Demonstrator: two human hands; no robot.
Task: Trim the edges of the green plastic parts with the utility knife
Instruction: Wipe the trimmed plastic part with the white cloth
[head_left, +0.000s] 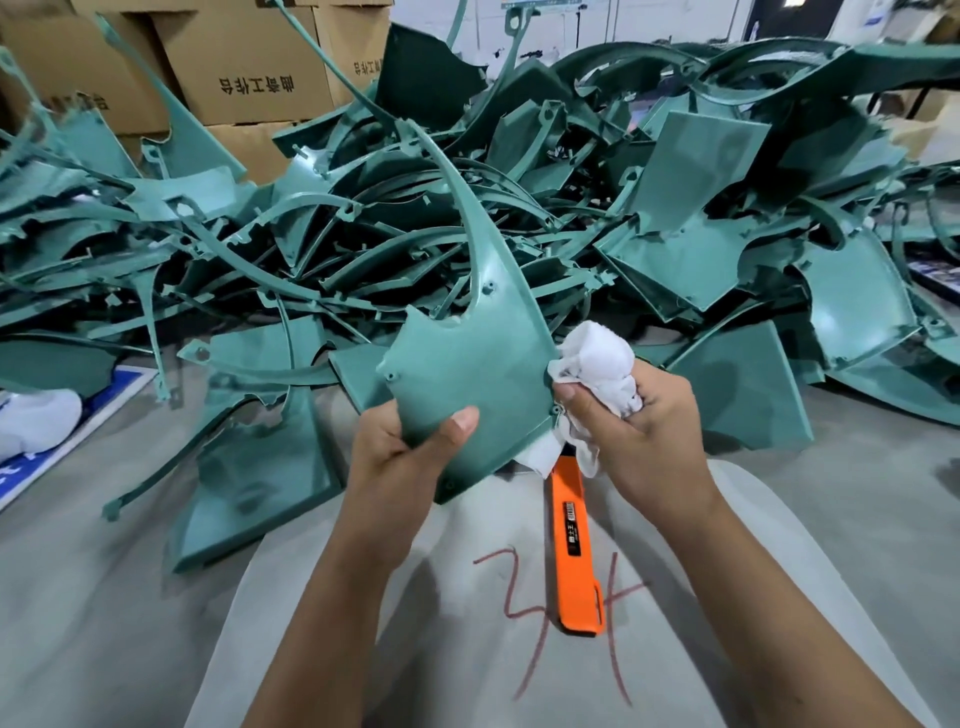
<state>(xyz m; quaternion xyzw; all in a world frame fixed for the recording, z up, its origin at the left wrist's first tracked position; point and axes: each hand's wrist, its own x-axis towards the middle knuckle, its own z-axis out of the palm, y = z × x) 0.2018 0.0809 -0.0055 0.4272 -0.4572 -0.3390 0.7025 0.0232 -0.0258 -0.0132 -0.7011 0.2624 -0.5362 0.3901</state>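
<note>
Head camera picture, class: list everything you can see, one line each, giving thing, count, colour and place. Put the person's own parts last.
Held plastic part: one, green, centre, upright.
Heap of plastic parts: too many to count, green, across the floor behind.
Utility knife: one, orange, lying below the right hand, its front end hidden.
Cloth: one, white, against the held part's right edge.
Cardboard boxes: several, brown, stacked top left.
White bundle: one, far left; cannot tell what it is.
Red marks: red, on the pale grey surface, bottom centre.
Left hand: grips the held part's lower edge.
Right hand: holds the cloth.
</note>
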